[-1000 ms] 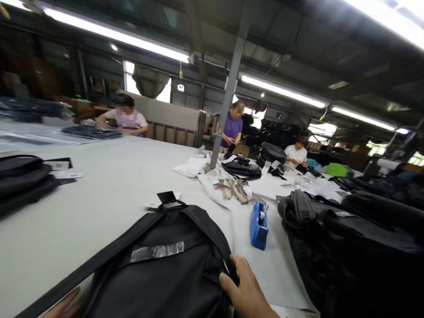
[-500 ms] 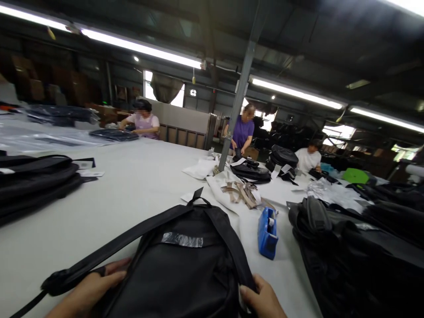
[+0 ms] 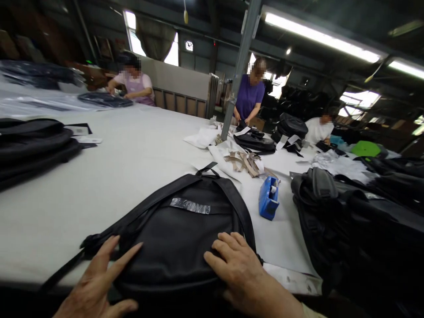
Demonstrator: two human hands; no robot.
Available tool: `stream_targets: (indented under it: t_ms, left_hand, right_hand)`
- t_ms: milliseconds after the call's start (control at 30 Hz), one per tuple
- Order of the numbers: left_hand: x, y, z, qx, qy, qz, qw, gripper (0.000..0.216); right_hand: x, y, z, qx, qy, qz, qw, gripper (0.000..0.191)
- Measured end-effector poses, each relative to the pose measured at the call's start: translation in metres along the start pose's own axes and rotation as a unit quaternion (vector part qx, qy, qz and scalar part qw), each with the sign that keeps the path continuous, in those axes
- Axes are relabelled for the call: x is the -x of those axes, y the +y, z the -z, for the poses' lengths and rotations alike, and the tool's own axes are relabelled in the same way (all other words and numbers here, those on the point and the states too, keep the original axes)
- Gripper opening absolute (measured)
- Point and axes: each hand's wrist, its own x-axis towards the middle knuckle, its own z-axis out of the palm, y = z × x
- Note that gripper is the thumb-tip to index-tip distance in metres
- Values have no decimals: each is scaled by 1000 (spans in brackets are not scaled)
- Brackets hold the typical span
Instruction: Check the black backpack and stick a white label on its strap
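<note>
A black backpack (image 3: 185, 238) lies on the white-covered table (image 3: 132, 176) in front of me, its shoulder straps uppermost and its top loop pointing away. Clear tape (image 3: 190, 206) is stuck across its upper back panel. My left hand (image 3: 99, 280) is open at the bag's lower left, fingers spread, near the end of a strap. On the lower right of the back panel rests my right hand (image 3: 235, 260), open, its fingers bent slightly and laid on the fabric. Neither hand grips anything.
A blue tape dispenser (image 3: 269, 198) stands right of the bag. More black backpacks are piled at right (image 3: 344, 229) and left (image 3: 33, 145). A grey post (image 3: 240, 70) rises beyond paper scraps (image 3: 245, 161). Three people work across the table, one in a purple shirt (image 3: 249, 97).
Both hands have let go of the bag's sides. The right hand has moved onto the back panel, and the left has spread its fingers. The left strap now lies closer to the bag. My view has tilted down.
</note>
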Motion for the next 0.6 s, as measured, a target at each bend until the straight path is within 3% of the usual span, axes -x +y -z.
stream_targets:
  t_ms: [100,233,333,400,500,600]
  left_hand:
    - [-14,9,2,-70,21,-56,996,88]
    - [-52,19,12,-122,26,-113,986,69]
    - [-80,29,12,-70,-70,-229,969,66]
    - [-95,39,8,-30,-143,-277,950,55]
    - [-106,50,1,-9,-182,-282,942,47]
    - [-110,46,-3,-5,-138,-284,949,46]
  right_hand:
    - [-15,13,-14,28,-26,10,999,36]
    - [-11,34,-33,-5,53,-26,998,27]
    - [-6,37,-35,-45,93,-28,994,26]
    - [-5,39,-27,-59,83,-15,995,25]
    - [-7,47,-2,-56,23,11,998,41]
    - [-8,59,32,3,-66,-5,998,67]
